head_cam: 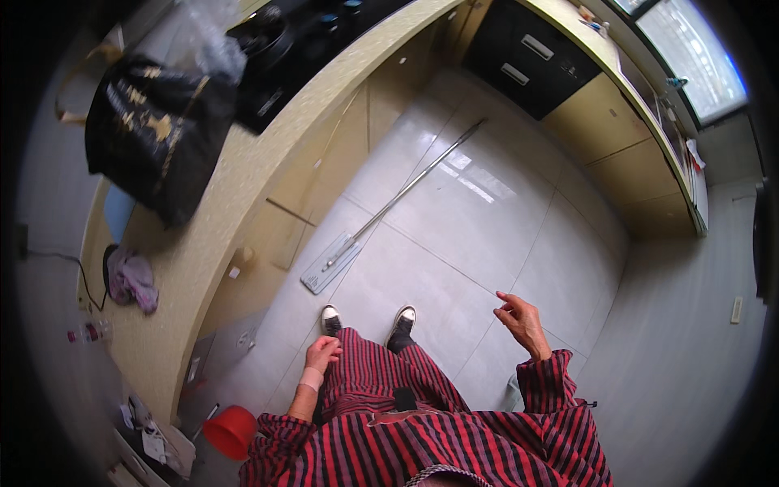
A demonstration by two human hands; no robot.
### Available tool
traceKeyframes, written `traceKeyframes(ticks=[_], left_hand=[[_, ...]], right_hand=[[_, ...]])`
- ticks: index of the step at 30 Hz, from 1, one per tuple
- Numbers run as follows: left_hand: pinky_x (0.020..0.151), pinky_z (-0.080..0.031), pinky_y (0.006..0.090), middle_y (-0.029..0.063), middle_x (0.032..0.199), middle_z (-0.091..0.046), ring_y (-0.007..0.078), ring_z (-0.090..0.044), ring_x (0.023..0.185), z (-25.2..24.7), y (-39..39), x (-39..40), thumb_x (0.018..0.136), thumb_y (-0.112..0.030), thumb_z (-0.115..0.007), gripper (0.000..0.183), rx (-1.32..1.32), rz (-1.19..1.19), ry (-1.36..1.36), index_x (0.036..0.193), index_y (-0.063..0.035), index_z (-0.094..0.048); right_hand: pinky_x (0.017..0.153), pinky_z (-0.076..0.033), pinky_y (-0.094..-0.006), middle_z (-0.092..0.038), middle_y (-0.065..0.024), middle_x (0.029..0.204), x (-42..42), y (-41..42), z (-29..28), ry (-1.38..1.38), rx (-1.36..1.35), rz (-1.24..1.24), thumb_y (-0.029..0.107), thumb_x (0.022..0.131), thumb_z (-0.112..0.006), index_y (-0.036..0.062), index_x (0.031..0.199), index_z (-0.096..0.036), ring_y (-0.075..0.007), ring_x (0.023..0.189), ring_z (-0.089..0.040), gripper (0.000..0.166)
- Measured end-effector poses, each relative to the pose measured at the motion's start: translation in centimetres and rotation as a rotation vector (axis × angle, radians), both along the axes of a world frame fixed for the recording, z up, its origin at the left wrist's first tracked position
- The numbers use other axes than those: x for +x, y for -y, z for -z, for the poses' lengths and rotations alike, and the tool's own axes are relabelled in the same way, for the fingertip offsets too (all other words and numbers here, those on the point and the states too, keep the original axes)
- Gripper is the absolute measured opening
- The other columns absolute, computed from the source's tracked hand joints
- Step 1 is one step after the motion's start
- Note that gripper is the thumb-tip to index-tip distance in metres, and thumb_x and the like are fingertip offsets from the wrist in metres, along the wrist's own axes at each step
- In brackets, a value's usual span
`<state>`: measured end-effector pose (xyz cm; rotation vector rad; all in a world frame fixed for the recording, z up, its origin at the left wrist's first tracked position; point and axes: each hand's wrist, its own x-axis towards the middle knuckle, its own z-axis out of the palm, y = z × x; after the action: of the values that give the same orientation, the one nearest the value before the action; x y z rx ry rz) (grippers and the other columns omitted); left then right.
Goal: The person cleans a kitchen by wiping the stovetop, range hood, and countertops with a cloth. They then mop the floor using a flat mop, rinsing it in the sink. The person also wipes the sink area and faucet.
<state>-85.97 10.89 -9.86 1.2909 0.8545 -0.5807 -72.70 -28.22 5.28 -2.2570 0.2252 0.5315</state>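
Note:
My left hand [323, 353] hangs beside my striped trouser leg, its fingers loosely curled; whether it holds anything is not clear. Out to the right, my right hand [518, 320] is raised over the tiled floor with nothing in it, thumb and fingers apart. A flat mop [397, 196] lies on the floor in front of my shoes, its rectangular head [330, 262] nearest me and its metal pole pointing away toward the dark cabinet. A red plastic bucket [230, 432] stands on the floor by my left sleeve.
Along the left runs a speckled countertop [243, 201] bearing a black plastic bag [161, 140], a purple cloth [132, 280] and a gas hob [316, 55]. Cabinets [599, 146] under another counter stand at the far right, below a window [694, 58]. A grey wall [669, 341] borders the right side.

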Motion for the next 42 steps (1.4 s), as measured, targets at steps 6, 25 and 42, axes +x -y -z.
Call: traceKeyframes(ticks=[6, 25, 42], left_hand=[[0.053, -0.046, 0.0213, 0.0022, 0.084, -0.058, 0.0108, -0.058, 0.068, 0.9, 5.1, 7.9, 0.078, -0.023, -0.059, 0.019, -0.018, 0.217, -0.061, 0.087, -0.0066, -0.056], [0.04, -0.044, 0.0275, 0.0061, 0.072, -0.057, 0.0143, -0.054, 0.054, 30.3, 8.7, 39.7, 0.065, -0.019, -0.067, 0.03, 0.312, 0.272, -0.126, 0.09, -0.0057, -0.055], [0.081, -0.038, 0.0412, 0.0078, 0.096, -0.056, 0.0291, -0.05, 0.094, 56.2, 19.3, 46.9, 0.06, -0.027, -0.07, 0.039, 0.973, 0.846, 0.063, 0.091, -0.0094, -0.054]], right_hand=[[0.06, -0.046, -0.0295, -0.059, -0.011, 0.077, 6.0, 1.3, 1.4, 0.041, 0.024, -0.15, 0.014, 0.074, -0.061, 0.0091, 0.104, -0.057, -0.0196, 0.063, -0.057, 0.031], [0.064, -0.047, -0.0383, -0.057, -0.0121, 0.083, 13.1, 5.3, 16.9, -0.259, -0.062, -0.356, 0.028, 0.081, -0.05, 0.0213, 0.115, -0.048, -0.0297, 0.073, -0.057, 0.035], [0.058, -0.043, -0.034, -0.05, -0.0137, 0.074, 22.6, 7.4, 32.9, -0.244, 0.14, -0.113, 0.012, 0.077, -0.057, 0.0037, 0.099, -0.054, -0.0289, 0.067, -0.052, 0.023]])
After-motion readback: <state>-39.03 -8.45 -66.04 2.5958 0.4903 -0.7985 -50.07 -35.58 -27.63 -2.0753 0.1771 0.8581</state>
